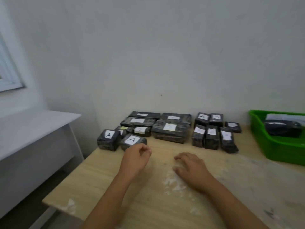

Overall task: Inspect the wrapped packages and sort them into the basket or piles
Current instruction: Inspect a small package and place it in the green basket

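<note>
Clearly the sorting is well along, since nearly every black plastic-wrapped package with a white paper label sits in a group along the white wall at the far edge of the pale wooden table (165, 204). Two small blocks marked A, the left A package (108, 139) and the nearer A package (133, 140), lie side by side at the left end, probably paired because their letters match. Behind them, longer flat packages are stacked, with a large B-labelled package (170, 132) at the middle; its bulk likely explains why it lies flat on the wood. To the right, a cluster of narrow upright-looking packages (212, 135) stands close together, two at the back also marked A. The green plastic basket (270, 149) at the right edge holds at least one dark package (283, 128). The left hand (136, 158) hovers just beside the nearer A package, fingers loosely curled and holding nothing, apparently placed to take or straighten it. The right hand (191, 169) rests palm down on the table, fingers relaxed and empty, over a whitish powdery smear (175, 184). A white bench (33, 129) stands at left.
</note>
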Demonstrator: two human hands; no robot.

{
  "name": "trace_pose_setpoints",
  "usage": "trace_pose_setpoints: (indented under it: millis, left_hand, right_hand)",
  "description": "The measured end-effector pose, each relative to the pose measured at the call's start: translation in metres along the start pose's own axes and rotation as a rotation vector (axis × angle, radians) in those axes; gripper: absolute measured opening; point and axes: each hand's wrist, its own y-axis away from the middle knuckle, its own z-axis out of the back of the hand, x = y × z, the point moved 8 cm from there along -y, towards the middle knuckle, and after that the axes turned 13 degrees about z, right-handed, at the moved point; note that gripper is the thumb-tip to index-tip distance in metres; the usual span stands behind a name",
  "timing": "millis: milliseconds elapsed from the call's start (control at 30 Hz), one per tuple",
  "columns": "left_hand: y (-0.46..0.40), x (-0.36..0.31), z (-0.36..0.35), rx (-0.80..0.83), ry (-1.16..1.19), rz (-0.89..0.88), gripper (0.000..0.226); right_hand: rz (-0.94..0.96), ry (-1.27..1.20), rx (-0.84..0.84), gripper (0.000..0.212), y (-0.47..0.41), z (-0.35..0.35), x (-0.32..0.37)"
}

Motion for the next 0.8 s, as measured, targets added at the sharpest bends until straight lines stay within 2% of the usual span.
trace_pose_setpoints:
  millis: [100, 167, 300, 467, 500, 633, 800]
  left_hand:
    - [-0.027, 0.011, 0.044, -0.201, -0.019, 0.011, 0.001]
    - [-0.05, 0.018, 0.058, -0.258, -0.084, 0.052, 0.016]
    - [-0.071, 0.031, 0.044, -0.134, -0.287, 0.161, 0.065]
    - [-0.072, 0.036, 0.029, -0.068, -0.161, 0.169, 0.095]
    - [-0.07, 0.037, 0.025, -0.029, -0.103, 0.189, 0.097]
    - [-0.063, 0.038, 0.008, 0.141, 0.066, 0.234, 0.081]
    - [-0.053, 0.028, -0.022, 0.303, 0.136, 0.271, 0.091]
  right_hand:
    - [0.013, 0.088, 0.015, 0.044, 0.001, -0.011, 0.0]
    - [0.034, 0.093, 0.016, 0.044, 0.002, -0.012, -0.002]
    - [0.056, 0.114, 0.014, 0.044, 0.003, -0.013, -0.001]
    - [0.072, 0.096, 0.001, 0.044, 0.003, -0.012, -0.002]
    - [0.071, 0.092, 0.004, 0.044, 0.003, -0.012, -0.002]
    - [0.074, 0.064, 0.013, 0.043, 0.005, -0.009, 0.003]
    - [0.025, -0.042, 0.025, 0.047, 0.01, -0.003, 0.008]
